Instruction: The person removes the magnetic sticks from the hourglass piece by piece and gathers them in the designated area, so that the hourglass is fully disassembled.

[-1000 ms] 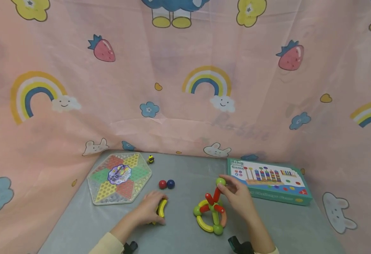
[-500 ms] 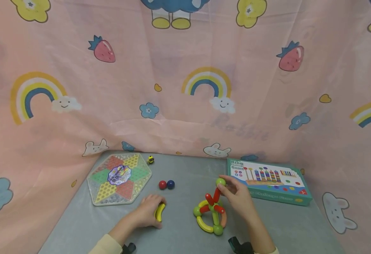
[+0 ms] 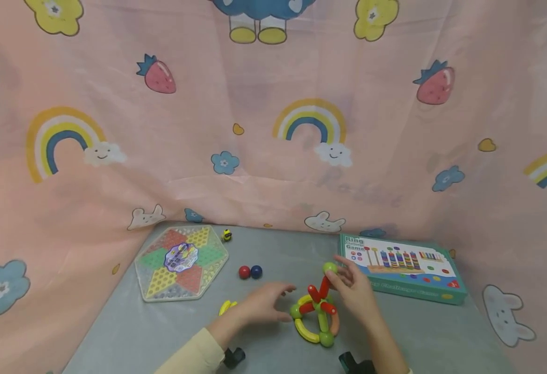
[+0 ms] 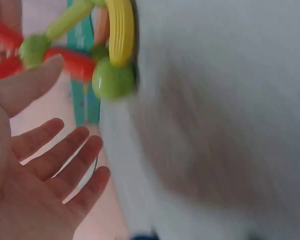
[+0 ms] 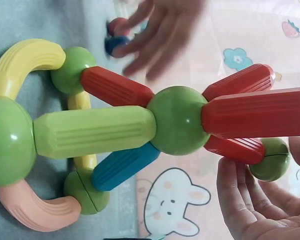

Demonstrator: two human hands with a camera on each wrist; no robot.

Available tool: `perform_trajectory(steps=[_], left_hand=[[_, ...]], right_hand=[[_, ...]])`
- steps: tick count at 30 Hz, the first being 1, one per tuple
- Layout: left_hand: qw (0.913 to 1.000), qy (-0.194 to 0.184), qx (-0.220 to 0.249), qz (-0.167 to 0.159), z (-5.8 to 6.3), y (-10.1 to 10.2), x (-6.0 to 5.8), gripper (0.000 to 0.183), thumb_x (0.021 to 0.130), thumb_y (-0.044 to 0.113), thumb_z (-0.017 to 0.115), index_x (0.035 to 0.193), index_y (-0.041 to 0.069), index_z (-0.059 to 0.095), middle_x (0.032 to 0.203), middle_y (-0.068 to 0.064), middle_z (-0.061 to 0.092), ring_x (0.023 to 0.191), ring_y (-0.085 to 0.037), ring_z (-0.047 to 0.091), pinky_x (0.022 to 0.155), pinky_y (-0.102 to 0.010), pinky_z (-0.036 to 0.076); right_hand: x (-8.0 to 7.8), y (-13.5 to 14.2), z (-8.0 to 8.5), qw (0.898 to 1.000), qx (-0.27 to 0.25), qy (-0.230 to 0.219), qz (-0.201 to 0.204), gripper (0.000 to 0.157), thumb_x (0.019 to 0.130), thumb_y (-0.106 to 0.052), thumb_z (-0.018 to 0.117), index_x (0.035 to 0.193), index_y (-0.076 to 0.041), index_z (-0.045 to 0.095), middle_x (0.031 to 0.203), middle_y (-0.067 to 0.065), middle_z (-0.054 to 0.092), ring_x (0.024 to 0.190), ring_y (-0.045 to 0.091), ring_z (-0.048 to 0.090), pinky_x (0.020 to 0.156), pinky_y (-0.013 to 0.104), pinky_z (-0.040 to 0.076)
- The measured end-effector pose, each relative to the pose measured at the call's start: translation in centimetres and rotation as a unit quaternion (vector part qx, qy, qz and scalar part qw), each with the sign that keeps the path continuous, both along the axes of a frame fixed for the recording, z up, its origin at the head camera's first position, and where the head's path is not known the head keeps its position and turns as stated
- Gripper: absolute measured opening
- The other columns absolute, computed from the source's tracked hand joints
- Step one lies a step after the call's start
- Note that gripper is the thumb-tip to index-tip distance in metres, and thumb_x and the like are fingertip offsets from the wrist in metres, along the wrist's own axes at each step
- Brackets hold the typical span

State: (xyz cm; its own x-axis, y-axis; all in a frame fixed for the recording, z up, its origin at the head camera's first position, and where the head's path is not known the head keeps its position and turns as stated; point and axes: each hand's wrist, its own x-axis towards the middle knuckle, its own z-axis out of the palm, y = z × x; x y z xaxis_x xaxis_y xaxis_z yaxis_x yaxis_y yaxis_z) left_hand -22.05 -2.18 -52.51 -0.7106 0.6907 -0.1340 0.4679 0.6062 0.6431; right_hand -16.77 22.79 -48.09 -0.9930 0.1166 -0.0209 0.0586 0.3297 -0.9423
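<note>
Near the bench's front edge, the right hand (image 3: 355, 296) pinches the toy structure's (image 3: 317, 317) top green ball (image 3: 330, 268); the left hand (image 3: 264, 304), fingers spread, holds nothing beside it.

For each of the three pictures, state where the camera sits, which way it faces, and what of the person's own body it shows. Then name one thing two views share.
Head: worn high, facing forward and down at the grey table; shows both forearms, the left hand and right hand.
Left wrist: beside the open palm, facing along the tabletop at the toy structure; shows the left hand.
Right wrist: close beside the structure, facing across it toward the curtain; shows the right hand's fingertips near a green ball.
Shared: every view shows the structure.
</note>
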Motion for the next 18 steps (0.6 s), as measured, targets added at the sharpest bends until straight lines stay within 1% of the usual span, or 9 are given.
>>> perform_trajectory(steps=[2, 4, 6, 9, 11, 13, 18], left_hand=[[0.9998, 0.003, -0.011, -0.015, -0.5, 1.3, 0.0, 0.064, 0.083, 0.030, 0.083, 0.141, 0.023, 0.056, 0.139, 0.005, 0.060, 0.122, -0.011, 0.058, 0.102, -0.035, 0.050], [0.9993, 0.006, -0.024, -0.028, -1.1, 2.0, -0.2, 0.061, 0.083, 0.027, 0.083, 0.138, 0.024, 0.059, 0.136, 0.007, 0.060, 0.119, -0.009, 0.058, 0.101, -0.033, 0.050], [0.9987, 0.004, -0.035, -0.038, -1.5, 2.3, -0.4, 0.058, 0.082, 0.026, 0.084, 0.135, 0.025, 0.062, 0.133, 0.009, 0.060, 0.117, -0.007, 0.057, 0.100, -0.031, 0.050], [0.9977, -0.008, -0.044, -0.051, -1.7, 2.2, -0.7, 0.056, 0.081, 0.022, 0.085, 0.133, 0.025, 0.064, 0.132, 0.008, 0.059, 0.116, -0.008, 0.056, 0.099, -0.030, 0.050], [0.9975, -0.015, -0.044, -0.053, -1.7, 2.2, -0.7, 0.055, 0.081, 0.020, 0.085, 0.132, 0.025, 0.065, 0.133, 0.008, 0.058, 0.119, -0.009, 0.055, 0.100, -0.031, 0.050], [0.9975, -0.009, -0.045, -0.054, -1.8, 2.4, -0.6, 0.053, 0.080, 0.019, 0.085, 0.130, 0.023, 0.066, 0.134, 0.006, 0.058, 0.118, -0.010, 0.055, 0.099, -0.030, 0.051], [0.9981, 0.009, -0.045, -0.041, -2.3, 3.1, -0.3, 0.047, 0.079, 0.017, 0.086, 0.124, 0.020, 0.070, 0.132, 0.005, 0.058, 0.111, -0.009, 0.056, 0.092, -0.025, 0.052]], right_hand=[[0.1, -0.1, -0.1, 1.000, -0.008, 0.001, 0.002, 0.056, 0.101, -0.037, 0.061, 0.149, -0.015, 0.043, 0.135, 0.022, 0.062, 0.111, 0.033, 0.069, 0.098, 0.049, 0.054], [0.1, -0.2, -0.3, 1.000, -0.021, 0.005, 0.003, 0.052, 0.103, -0.036, 0.058, 0.148, -0.014, 0.044, 0.133, 0.022, 0.063, 0.111, 0.034, 0.069, 0.095, 0.047, 0.056], [0.0, -0.2, -0.5, 0.999, -0.032, 0.008, 0.003, 0.049, 0.105, -0.037, 0.052, 0.148, -0.014, 0.044, 0.130, 0.022, 0.065, 0.112, 0.034, 0.068, 0.093, 0.044, 0.057], [-0.1, -0.3, -0.6, 0.999, -0.035, 0.009, -0.004, 0.047, 0.108, -0.039, 0.044, 0.147, -0.013, 0.045, 0.128, 0.021, 0.066, 0.113, 0.034, 0.068, 0.090, 0.041, 0.059], [-0.1, -0.2, -0.5, 0.999, -0.034, 0.005, -0.008, 0.046, 0.109, -0.040, 0.041, 0.147, -0.014, 0.045, 0.127, 0.020, 0.066, 0.113, 0.034, 0.067, 0.090, 0.040, 0.059], [0.0, -0.2, -0.5, 0.999, -0.033, 0.002, -0.009, 0.045, 0.109, -0.038, 0.039, 0.147, -0.014, 0.046, 0.127, 0.020, 0.066, 0.112, 0.033, 0.067, 0.090, 0.039, 0.059], [0.2, 0.0, -0.5, 0.999, -0.041, 0.010, 0.006, 0.046, 0.110, -0.037, 0.036, 0.148, -0.012, 0.044, 0.126, 0.021, 0.064, 0.110, 0.032, 0.067, 0.089, 0.037, 0.059]])
